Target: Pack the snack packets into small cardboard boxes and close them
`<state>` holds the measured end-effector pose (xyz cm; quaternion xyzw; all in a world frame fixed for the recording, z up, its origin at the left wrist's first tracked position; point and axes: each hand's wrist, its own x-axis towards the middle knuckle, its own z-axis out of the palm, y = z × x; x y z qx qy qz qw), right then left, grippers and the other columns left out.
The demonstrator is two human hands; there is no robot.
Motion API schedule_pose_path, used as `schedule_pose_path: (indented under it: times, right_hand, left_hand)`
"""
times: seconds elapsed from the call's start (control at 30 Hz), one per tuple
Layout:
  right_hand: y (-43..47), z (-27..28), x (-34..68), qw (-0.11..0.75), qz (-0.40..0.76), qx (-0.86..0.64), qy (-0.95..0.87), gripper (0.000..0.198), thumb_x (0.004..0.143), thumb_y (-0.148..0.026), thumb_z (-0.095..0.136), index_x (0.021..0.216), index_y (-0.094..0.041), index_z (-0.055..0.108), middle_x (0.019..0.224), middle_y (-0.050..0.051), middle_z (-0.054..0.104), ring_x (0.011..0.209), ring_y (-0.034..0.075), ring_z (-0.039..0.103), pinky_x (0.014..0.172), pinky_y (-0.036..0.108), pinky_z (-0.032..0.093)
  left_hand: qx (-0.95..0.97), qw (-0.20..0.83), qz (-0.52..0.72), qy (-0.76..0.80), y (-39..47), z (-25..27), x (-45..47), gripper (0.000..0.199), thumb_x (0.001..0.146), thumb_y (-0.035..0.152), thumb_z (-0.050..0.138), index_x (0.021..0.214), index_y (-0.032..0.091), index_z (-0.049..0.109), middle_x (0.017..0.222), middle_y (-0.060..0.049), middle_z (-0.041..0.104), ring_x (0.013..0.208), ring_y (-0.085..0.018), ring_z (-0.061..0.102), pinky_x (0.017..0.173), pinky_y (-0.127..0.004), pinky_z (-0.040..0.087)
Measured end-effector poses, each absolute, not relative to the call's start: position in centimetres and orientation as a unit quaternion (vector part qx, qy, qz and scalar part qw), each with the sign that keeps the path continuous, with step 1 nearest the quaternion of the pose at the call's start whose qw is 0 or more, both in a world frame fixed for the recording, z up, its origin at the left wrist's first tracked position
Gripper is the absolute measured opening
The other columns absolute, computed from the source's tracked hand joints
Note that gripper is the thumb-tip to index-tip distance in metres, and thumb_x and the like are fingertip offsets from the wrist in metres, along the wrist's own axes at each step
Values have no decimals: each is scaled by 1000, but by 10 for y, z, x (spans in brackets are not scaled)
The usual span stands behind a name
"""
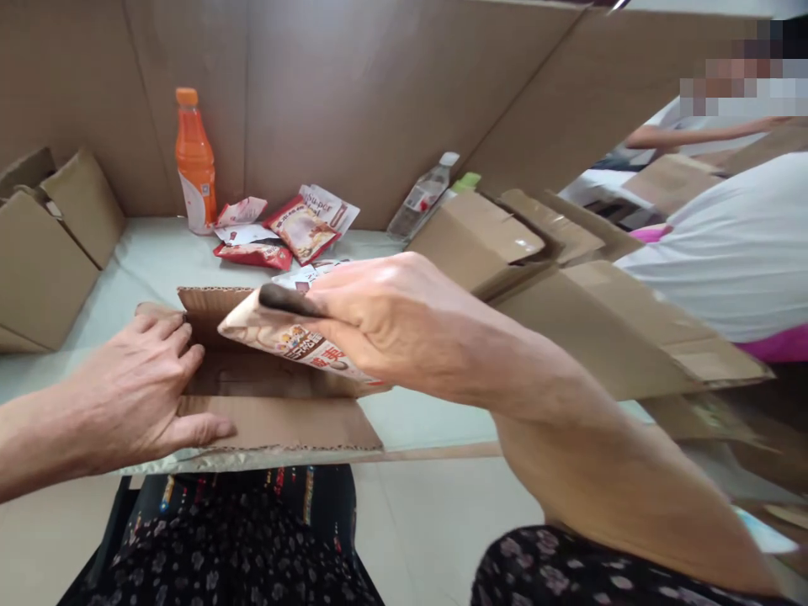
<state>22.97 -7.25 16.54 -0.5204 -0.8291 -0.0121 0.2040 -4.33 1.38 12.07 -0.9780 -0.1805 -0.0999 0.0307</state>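
Observation:
My right hand [385, 324] grips a pale snack packet [296, 341] with red print and holds it over an open cardboard box [278, 421] at the table's near edge. My left hand [142, 387] rests on the box's left side, fingers spread over the left flap and thumb on the near flap. The box's inside is mostly hidden by the packet and my right hand.
An orange drink bottle [194, 164] stands at the back, with several red snack packets [296, 227] beside it. A clear water bottle [424, 195] leans by folded cartons [505, 236]. More boxes [44, 252] sit left. Another person in white [725, 244] works at right.

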Motion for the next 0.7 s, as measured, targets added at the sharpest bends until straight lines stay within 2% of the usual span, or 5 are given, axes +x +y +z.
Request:
schedule_pose_path:
  times: [0.2, 0.33, 0.43, 0.6, 0.7]
  right_hand:
    - [-51, 158, 190, -74, 60, -554, -827, 21, 93, -11, 61, 80, -16, 77, 79, 8, 76, 68, 19, 65, 58, 31, 34]
    - [-35, 136, 172, -137, 147, -495, -845, 28, 96, -10, 56, 107, -15, 81, 100, 12, 82, 87, 23, 74, 66, 31, 42]
    - [-27, 129, 164, -199, 210, -426, -857, 35, 98, -9, 55, 123, -15, 78, 119, 14, 81, 106, 25, 76, 77, 32, 50]
    - [-28, 133, 163, -215, 217, -421, -854, 37, 101, -13, 53, 129, -14, 76, 123, 14, 80, 113, 28, 76, 83, 35, 54]
    - [-30, 135, 167, -202, 200, -444, -850, 38, 100, -12, 52, 130, -13, 76, 122, 16, 80, 114, 30, 76, 85, 36, 54]
  left_hand:
    - [-962, 25, -22, -272, 4, 126, -44, 62, 91, 74, 55, 106, 15, 66, 109, -22, 72, 108, -43, 67, 94, -59, 58]
    - [-952, 28, -53, -299, 2, 116, -44, 39, 94, 49, 58, 112, 15, 67, 113, -19, 75, 112, -41, 69, 97, -56, 57]
    - [-967, -28, -26, -253, 4, 114, -41, 28, 91, 45, 62, 94, 19, 71, 98, -15, 77, 98, -36, 73, 93, -51, 58]
    - [-963, -182, 16, -199, -1, 137, -32, 47, 102, 60, 47, 92, 21, 72, 89, -10, 76, 86, -27, 73, 81, -36, 58]
    - [-961, -211, 21, -176, -4, 149, -31, 49, 95, 68, 56, 99, 23, 73, 92, -7, 78, 82, -26, 74, 77, -33, 59]
